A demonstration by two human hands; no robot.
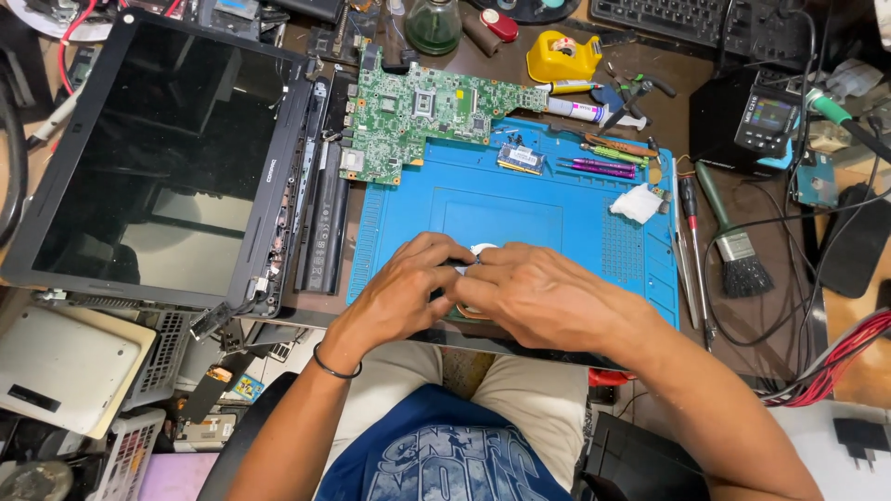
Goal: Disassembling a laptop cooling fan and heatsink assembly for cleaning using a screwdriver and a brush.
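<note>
Two hands work a small part over a blue silicone repair mat (501,213).
The left hand (404,288) and right hand (543,297) meet, fingers clamped on a small round white-and-dark part (478,250) at the mat's near edge; a green laptop circuit board (418,116) lies well apart.

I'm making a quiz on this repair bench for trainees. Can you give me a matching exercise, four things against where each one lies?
Things:
1. green circuit board
2. yellow tape dispenser
3. black brush
4. laptop screen

Places:
A. right of the blue mat, off it
B. far left of the bench
C. over the mat's top left corner
D. beyond the mat, near the top middle

Pairs: 1-C, 2-D, 3-A, 4-B
</note>
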